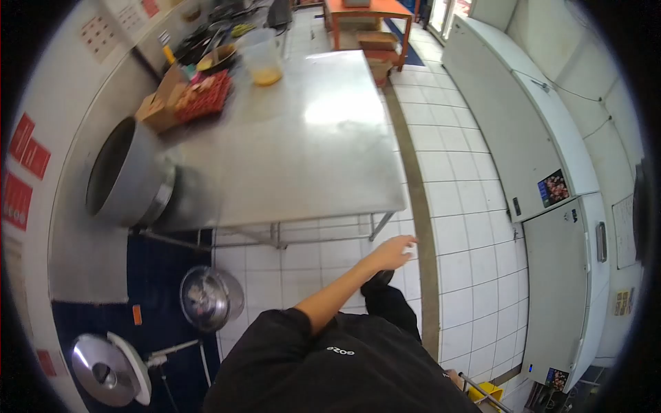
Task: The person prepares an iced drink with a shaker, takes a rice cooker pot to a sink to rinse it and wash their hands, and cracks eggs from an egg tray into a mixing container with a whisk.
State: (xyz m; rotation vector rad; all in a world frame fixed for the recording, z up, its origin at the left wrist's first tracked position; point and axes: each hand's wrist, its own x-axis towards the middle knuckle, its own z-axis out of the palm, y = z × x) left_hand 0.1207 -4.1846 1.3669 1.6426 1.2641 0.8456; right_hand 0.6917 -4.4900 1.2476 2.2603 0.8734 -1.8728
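My left hand (396, 253) is stretched out over the tiled floor, just beyond the front right corner of the steel table (303, 165). Its fingers are slightly bent and apart, with nothing in them. A small part of my right hand (454, 378) shows low on the right, beside a metal bar (482, 392); its fingers are hidden. On the table stand a large grey pot (127, 172), a cardboard box (162, 103), a red basket (206, 96) and a clear container (261, 58) with something yellow at its bottom.
White chest freezers (509, 117) line the right side. A metal bowl (210, 298) is at the lower left, near a round metal lid (105, 369). An orange table (372, 8) stands at the far end. Something yellow (487, 392) is at the lower right.
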